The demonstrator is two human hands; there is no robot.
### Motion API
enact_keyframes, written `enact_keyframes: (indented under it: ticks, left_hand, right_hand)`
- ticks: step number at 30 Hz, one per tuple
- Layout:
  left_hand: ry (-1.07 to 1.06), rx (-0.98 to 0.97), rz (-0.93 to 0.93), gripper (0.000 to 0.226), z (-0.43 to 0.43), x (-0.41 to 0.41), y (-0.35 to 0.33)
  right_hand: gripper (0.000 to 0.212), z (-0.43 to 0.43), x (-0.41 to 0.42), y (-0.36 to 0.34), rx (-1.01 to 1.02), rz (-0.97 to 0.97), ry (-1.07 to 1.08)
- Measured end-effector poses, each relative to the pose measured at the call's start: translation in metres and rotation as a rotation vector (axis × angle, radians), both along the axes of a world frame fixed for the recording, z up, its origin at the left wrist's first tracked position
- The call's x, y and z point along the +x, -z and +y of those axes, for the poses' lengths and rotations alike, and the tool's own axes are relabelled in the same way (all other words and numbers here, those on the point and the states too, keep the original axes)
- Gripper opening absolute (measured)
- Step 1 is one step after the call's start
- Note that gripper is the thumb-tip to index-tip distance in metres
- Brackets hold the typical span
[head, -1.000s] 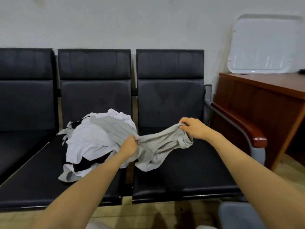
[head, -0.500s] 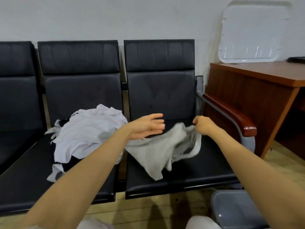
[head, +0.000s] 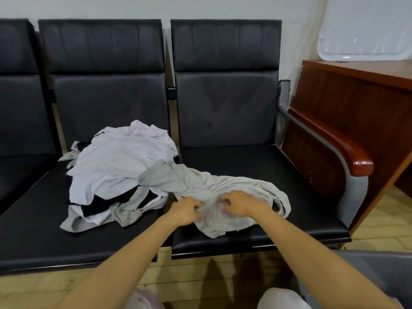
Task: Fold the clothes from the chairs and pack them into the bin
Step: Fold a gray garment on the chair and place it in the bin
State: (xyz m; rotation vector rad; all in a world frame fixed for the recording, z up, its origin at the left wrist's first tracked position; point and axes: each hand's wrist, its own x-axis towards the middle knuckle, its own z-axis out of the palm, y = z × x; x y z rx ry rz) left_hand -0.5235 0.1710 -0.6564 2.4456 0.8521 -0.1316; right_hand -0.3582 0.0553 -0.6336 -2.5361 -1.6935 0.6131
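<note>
A soft, wrinkled grey garment (head: 196, 181) is lying in a long crumpled strip across the smooth black leatherette seat of the right chair (head: 296, 181), its left end touching the pile next to it. The left hand (head: 184, 210) is pinching a fold of this knit cloth with curled fingers. The right hand (head: 242, 202), just beside it, is digging its curled fingers into the same bunched fabric. On the middle chair (head: 33, 219) a rumpled pile (head: 120, 161) of pale white, grey and black clothes is sitting in a loose mound. A grey, smooth-walled plastic bin (head: 367, 270) is showing at lower right, below the seat edge. A glossy, rounded wooden armrest (head: 347, 152) is curving beside a reddish wood counter (head: 356, 97).
</note>
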Motion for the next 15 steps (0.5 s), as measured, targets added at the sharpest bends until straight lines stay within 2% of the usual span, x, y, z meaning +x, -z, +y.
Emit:
enact_keyframes:
  ticks: [1, 4, 5, 6, 7, 8, 10, 11, 12, 13, 15]
  left_hand:
    - [0.003, -0.170, -0.075, 0.013, -0.007, 0.000, -0.005]
    - [0.051, -0.781, -0.181, 0.029, -0.023, 0.000, -0.020]
    - [0.035, -0.879, -0.226, 0.030, -0.024, -0.001, -0.017]
    - [-0.008, -0.890, -0.300, 0.031, -0.025, -0.003, -0.015]
    - [-0.091, -0.782, -0.373, 0.033, -0.023, -0.004, -0.011]
    - [-0.191, -0.551, -0.402, 0.037, -0.018, -0.004, -0.006]
    - [-0.308, 0.009, -0.216, 0.054, -0.001, -0.007, 0.003]
    - [-0.336, 0.157, -0.100, 0.061, 0.006, -0.011, 0.008]
    - [-0.374, 0.188, -0.025, 0.066, 0.013, -0.015, 0.010]
    - [-0.415, 0.140, -0.016, 0.065, 0.018, -0.018, 0.013]
    - [-0.444, 0.046, -0.103, 0.046, 0.025, -0.021, 0.015]
  right_hand:
    - [0.040, 0.003, 0.003, -0.002, -0.041, -0.102, 0.040]
    - [0.038, 0.008, 0.014, -0.015, -0.219, -0.335, 0.150]
    - [0.038, 0.009, 0.017, -0.018, -0.254, -0.381, 0.163]
    - [0.037, 0.009, 0.019, -0.020, -0.254, -0.396, 0.161]
    - [0.034, 0.010, 0.020, -0.019, -0.204, -0.356, 0.140]
    - [0.029, 0.013, 0.022, -0.013, -0.108, -0.244, 0.100]
    - [0.024, 0.014, 0.016, -0.002, 0.076, 0.116, 0.003]
    - [0.030, 0.014, 0.011, 0.003, 0.109, 0.233, -0.038]
    - [0.038, 0.016, 0.006, 0.008, 0.106, 0.247, -0.078]
    - [0.040, 0.018, 0.002, 0.013, 0.094, 0.180, -0.116]
    - [0.030, 0.022, -0.002, 0.024, 0.117, 0.011, -0.136]
